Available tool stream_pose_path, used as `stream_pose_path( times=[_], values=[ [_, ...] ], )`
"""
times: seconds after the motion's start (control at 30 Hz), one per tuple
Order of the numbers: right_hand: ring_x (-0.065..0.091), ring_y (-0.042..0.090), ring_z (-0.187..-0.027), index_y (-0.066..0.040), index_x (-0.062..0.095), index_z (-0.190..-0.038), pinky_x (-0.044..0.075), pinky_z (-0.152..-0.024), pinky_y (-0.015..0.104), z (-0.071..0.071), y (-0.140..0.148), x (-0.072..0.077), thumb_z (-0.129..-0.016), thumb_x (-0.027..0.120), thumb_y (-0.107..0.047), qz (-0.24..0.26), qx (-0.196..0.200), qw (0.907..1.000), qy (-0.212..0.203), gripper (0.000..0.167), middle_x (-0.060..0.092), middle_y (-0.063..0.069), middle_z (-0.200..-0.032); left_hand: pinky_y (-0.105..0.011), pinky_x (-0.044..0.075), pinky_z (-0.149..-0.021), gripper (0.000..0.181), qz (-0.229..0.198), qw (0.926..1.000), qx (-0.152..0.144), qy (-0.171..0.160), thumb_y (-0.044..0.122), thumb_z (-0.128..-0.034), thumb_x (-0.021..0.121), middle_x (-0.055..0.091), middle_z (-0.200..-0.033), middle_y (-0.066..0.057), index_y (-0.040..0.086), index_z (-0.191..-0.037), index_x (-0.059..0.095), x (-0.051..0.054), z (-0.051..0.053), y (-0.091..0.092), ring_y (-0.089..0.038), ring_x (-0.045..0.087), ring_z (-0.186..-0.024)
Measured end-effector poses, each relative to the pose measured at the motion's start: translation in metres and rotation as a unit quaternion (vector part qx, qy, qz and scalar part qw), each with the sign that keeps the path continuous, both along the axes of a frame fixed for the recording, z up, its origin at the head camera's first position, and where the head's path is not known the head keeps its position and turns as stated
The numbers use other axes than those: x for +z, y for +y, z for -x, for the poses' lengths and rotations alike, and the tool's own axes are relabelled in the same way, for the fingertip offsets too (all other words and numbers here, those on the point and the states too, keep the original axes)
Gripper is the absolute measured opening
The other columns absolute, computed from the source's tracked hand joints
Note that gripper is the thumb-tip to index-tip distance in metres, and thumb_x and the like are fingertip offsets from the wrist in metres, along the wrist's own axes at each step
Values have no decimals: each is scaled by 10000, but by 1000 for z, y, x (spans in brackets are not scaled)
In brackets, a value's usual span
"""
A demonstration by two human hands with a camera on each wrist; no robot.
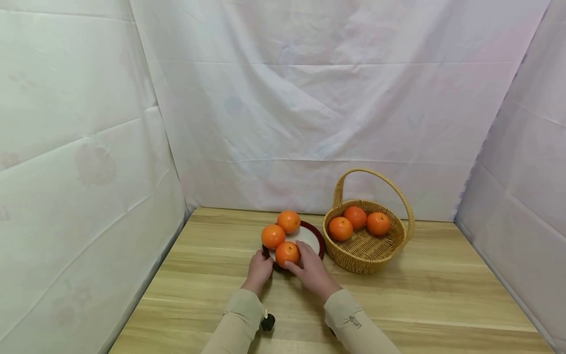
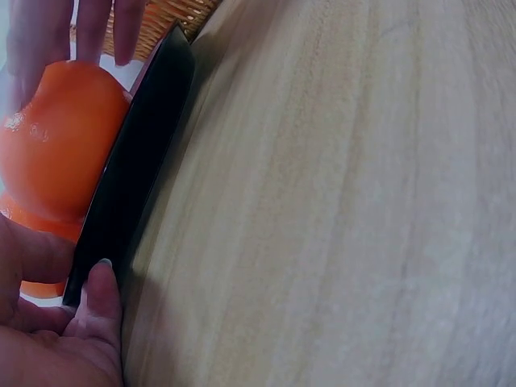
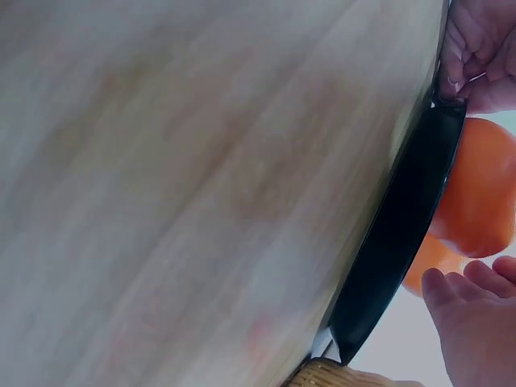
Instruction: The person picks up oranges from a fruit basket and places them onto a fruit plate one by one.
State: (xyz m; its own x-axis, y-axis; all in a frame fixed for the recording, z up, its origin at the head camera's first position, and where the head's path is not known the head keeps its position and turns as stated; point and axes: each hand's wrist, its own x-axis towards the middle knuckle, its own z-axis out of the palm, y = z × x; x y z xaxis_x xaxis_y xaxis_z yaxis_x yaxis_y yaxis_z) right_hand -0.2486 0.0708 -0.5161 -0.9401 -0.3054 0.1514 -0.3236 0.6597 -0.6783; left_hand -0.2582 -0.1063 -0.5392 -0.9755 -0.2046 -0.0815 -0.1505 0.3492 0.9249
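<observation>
My left hand [image 1: 260, 269] pinches the near left rim of a round plate [image 1: 319, 236], white inside with a dark red edge. In the left wrist view, thumb and finger clasp the plate's dark side [image 2: 141, 153]. My right hand [image 1: 315, 274] is spread at the right side of the nearest orange [image 1: 287, 254], which sits on the plate. In the left wrist view its fingers reach over that orange [image 2: 64, 145]; in the right wrist view the hand [image 3: 476, 322] looks uncurled. Two more oranges, one at left [image 1: 273, 237] and one behind [image 1: 289, 221], are on the plate.
Just right of the plate stands a wicker basket [image 1: 360, 264] with a tall arched handle [image 1: 376, 173]. Several oranges [image 1: 355, 217] lie in it. A small black object [image 1: 268, 322] is by the left sleeve. White cloth [image 1: 309, 123] hangs around the wooden table [image 1: 442, 285].
</observation>
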Motion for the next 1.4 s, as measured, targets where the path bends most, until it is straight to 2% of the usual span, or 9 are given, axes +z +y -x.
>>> stream_pose_path(
  times=[0.17,0.37,0.6,0.87,1.07,1.2,1.4],
  values=[
    [407,365,-1437,-19,400,-1523,352,-1157,555,-1,5,5,-975,627,-456,-41,-48,10000,21,737,433,187,-1550,-491,489,-971,425,25,10000,-6,22,30,-911,534,650,-1162,-277,-166,-1287,518,-2,1,0,-320,593,-1056],
    [405,384,-1430,-53,465,-1492,336,-1162,570,-2,15,14,-988,609,-444,-37,-299,9992,248,654,471,190,-1521,-507,474,-1016,462,-85,9999,-67,-83,39,-930,522,626,-1238,-298,-173,-1338,480,-1,1,0,-341,583,-1138],
    [491,354,-1291,-40,573,-1392,413,-1096,538,3,31,20,-994,617,-399,-181,-727,9940,792,537,581,169,-1376,-514,459,-1044,457,-97,9999,-62,-87,39,-939,520,617,-1267,-300,-166,-1345,480,-2,2,-1,-355,573,-1191],
    [479,329,-1171,-31,629,-1305,459,-993,501,13,53,25,-993,630,-351,-253,-1059,9869,1192,446,599,144,-1247,-500,480,-985,423,2,10000,-36,4,40,-928,524,647,-1166,-274,-167,-1296,509,-1,0,1,-326,588,-1068],
    [457,357,-1207,-49,628,-1273,439,-1002,521,18,65,29,-1007,606,-357,-95,-1200,9874,1025,407,563,157,-1260,-485,487,-956,403,58,10000,8,67,41,-919,537,662,-1124,-260,-161,-1267,533,-2,0,1,-312,594,-1025],
    [441,363,-1249,-53,614,-1283,434,-1032,534,23,73,29,-1011,597,-366,-152,-1281,9875,901,415,539,156,-1315,-486,489,-959,412,51,10000,-34,30,48,-931,531,655,-1143,-264,-164,-1285,521,-2,1,0,-313,594,-1037],
    [429,433,-1241,-13,582,-1303,431,-1017,571,31,84,32,-1006,611,-313,-314,-1403,9859,858,423,510,216,-1304,-487,483,-959,410,27,10000,-51,-55,54,-941,531,640,-1153,-261,-156,-1292,518,-3,1,0,-314,582,-1033]
  ],
)
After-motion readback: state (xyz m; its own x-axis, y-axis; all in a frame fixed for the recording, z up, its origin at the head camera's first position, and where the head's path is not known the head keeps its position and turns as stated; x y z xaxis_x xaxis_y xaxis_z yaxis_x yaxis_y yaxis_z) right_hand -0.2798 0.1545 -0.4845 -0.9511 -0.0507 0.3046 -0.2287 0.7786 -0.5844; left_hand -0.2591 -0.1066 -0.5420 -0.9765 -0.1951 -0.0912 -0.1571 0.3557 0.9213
